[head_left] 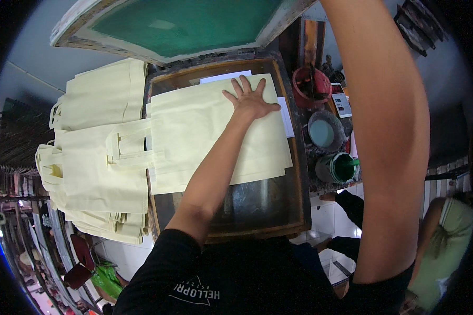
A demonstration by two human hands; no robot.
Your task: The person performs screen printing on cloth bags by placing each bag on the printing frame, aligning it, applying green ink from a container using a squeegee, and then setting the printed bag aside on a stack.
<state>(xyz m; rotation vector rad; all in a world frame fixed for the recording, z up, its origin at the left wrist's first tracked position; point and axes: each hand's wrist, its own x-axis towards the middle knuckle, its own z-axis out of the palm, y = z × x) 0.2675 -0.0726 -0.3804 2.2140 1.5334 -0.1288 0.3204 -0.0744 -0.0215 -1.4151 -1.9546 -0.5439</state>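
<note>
My left hand lies open with its fingers spread, flat on the upper right part of a cream fabric tote bag. The bag is spread over a dark, glossy board with a wooden rim, and its handles point left. White rectangular pieces stick out from beneath it at the top and right. Above the board, a framed printing screen with green mesh is raised and tilted. My right forearm reaches up past the top edge beside the screen's right end; that hand is out of the picture.
Stacked cream tote bags lie left of the board. To its right stand a red bucket, a bowl of pale blue liquid, a tub of green ink and a phone. Another person is at lower right.
</note>
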